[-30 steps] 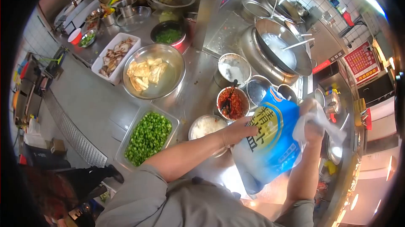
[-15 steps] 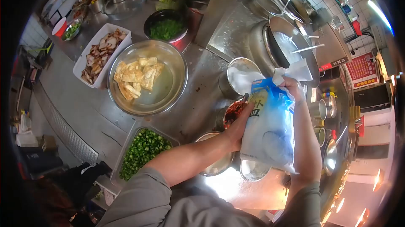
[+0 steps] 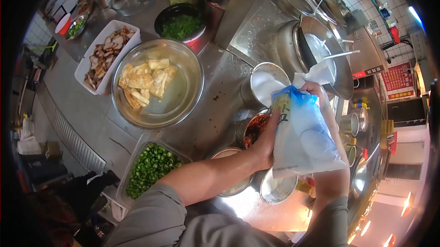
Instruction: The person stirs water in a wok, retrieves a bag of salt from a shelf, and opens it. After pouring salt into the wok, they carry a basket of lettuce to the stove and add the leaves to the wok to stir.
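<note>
Both hands hold a blue and clear bag of white salt [image 3: 302, 132] over the steel counter. My left hand [image 3: 266, 144] grips its left side near the printed label. My right hand [image 3: 316, 92] pinches the torn top, where a white scrap of wrapper sticks up. The bag's top points toward a round steel pot of white powder [image 3: 268, 84] just beyond it. Below the bag sit a pot of red chili paste [image 3: 254, 127], partly hidden, and a small steel bowl [image 3: 277, 189].
A wide steel bowl of tofu slices [image 3: 158, 82], a white tray of sliced meat [image 3: 105, 54], a tray of chopped green peppers [image 3: 149, 169] and a black bowl of greens [image 3: 181, 26] lie left. A wok with a ladle [image 3: 321, 54] stands behind. Steel cups [image 3: 350, 123] sit right.
The bag has been lifted and tipped from low at the right toward the pot of white powder. Both hands stayed on it, and the view shifted down and left.
</note>
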